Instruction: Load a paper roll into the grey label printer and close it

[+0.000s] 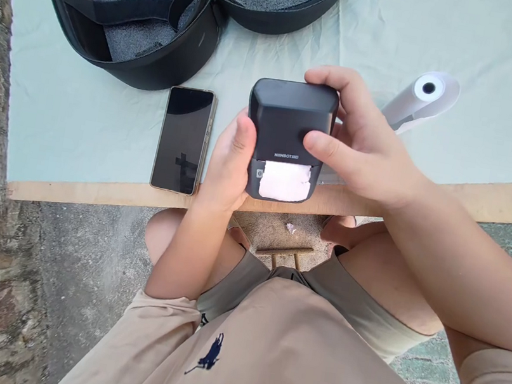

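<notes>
A small black label printer (pixel 290 123) with white paper showing at its front slot is held over the table's near edge. My left hand (pixel 228 165) grips its left side, thumb on the top. My right hand (pixel 364 141) wraps over its right side and back, thumb resting on the lid. A white paper roll (pixel 419 97) lies on the table just right of my right hand. A black phone (pixel 183 139) lies face up, screen dark, just left of my left hand.
An open black zip case (pixel 133 13) with grey foam lining and a strap sits at the back left. The table (pixel 78 127) has a pale green cloth and a bare wooden front edge. A stone wall runs along the left. My knees are under the table.
</notes>
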A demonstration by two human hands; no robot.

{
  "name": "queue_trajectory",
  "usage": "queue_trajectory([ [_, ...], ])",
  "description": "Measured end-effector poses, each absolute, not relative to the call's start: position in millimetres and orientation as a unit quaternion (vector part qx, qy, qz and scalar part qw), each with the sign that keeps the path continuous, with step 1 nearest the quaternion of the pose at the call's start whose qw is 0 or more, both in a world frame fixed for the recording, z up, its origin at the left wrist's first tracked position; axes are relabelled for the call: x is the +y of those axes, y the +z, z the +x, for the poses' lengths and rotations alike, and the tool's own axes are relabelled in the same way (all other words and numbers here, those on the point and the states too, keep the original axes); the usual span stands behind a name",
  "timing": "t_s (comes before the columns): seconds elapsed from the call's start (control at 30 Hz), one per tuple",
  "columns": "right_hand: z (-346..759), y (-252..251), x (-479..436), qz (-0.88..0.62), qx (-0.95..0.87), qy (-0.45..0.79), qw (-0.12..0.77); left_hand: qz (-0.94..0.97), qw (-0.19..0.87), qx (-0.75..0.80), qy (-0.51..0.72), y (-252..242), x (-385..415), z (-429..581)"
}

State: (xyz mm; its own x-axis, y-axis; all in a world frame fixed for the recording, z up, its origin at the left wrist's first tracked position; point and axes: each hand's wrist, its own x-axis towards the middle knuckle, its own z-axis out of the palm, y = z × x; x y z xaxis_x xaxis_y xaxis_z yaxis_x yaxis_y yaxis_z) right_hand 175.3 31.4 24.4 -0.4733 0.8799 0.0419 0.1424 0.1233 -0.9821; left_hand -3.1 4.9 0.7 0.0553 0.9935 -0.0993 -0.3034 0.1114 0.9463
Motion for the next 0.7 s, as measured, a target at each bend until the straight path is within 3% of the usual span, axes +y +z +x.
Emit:
queue_trajectory([
  [0.47,175.7,24.9,33.2,-0.37,-0.665,0.52,0.387,0.374,0.571,0.458,0.569,-9.0,10.6,-6.3],
  [0.7,187.6,28.6,37.5,-0.343,-0.723,0.521,0.297,0.355,0.611,0.413,0.575,-9.6,13.2,-5.5],
])
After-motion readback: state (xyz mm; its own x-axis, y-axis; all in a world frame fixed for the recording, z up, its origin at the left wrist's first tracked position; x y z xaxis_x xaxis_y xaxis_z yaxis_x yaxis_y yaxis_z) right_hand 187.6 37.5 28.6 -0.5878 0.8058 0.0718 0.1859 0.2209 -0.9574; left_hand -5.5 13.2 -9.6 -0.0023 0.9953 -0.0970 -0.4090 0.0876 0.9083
